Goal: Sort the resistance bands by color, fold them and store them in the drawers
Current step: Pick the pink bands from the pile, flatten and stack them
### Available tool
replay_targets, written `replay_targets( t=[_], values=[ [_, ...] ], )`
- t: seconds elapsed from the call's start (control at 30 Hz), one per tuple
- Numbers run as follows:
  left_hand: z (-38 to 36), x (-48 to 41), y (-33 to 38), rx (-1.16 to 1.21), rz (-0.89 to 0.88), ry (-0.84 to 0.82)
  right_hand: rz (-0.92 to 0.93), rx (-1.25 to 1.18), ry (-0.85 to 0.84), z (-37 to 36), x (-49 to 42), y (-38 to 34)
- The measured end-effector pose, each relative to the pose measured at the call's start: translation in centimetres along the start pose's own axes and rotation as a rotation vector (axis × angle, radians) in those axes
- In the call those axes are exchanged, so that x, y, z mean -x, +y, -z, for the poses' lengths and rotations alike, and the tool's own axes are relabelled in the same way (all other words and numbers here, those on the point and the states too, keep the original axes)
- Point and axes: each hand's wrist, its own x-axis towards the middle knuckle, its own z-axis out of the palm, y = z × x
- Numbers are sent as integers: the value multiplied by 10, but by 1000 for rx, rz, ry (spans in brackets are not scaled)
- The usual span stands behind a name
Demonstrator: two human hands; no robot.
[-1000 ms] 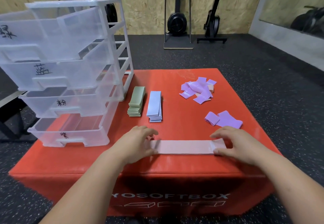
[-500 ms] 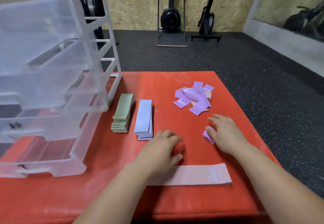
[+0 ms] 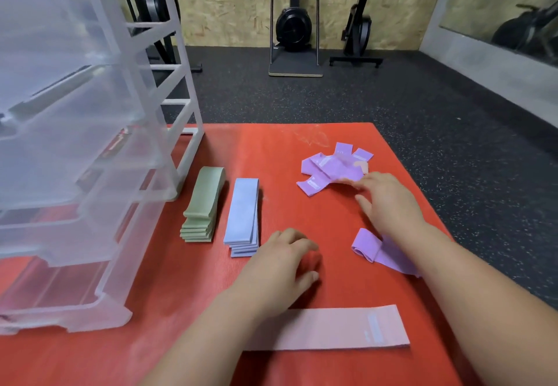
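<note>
A pink band lies flat near the front edge of the red box. My left hand hovers just beyond it with loosely curled fingers, holding nothing. My right hand stretches to the loose pile of purple bands, its fingertips at the pile's near edge; whether they pinch a band is unclear. Two more purple bands lie under my right forearm. A stack of folded green bands and a stack of folded blue bands stand side by side next to the clear drawer unit.
The drawer unit fills the box's left side, its drawers pulled forward. Something pink peeks from under the purple pile. Beyond the box is dark rubber floor with gym machines against the wooden wall.
Both hands left the pink band. My right hand moved forward past the two purple bands to the purple pile. My left hand shifted forward a little. The view moved closer.
</note>
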Motion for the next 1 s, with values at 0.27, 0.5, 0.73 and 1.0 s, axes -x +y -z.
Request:
replay_targets(
  t=[0.27,0.5,0.73,1.0],
  values=[
    [21,13,10,41,14,48,-77,-410,355,108,4,-36],
    [37,41,18,31,34,74,-127,-508,487,155,27,-51],
    [43,60,32,40,44,76,-180,-531,371,133,95,-57],
    [33,59,38,66,56,51,-448,-881,107,59,162,-50]
  ],
)
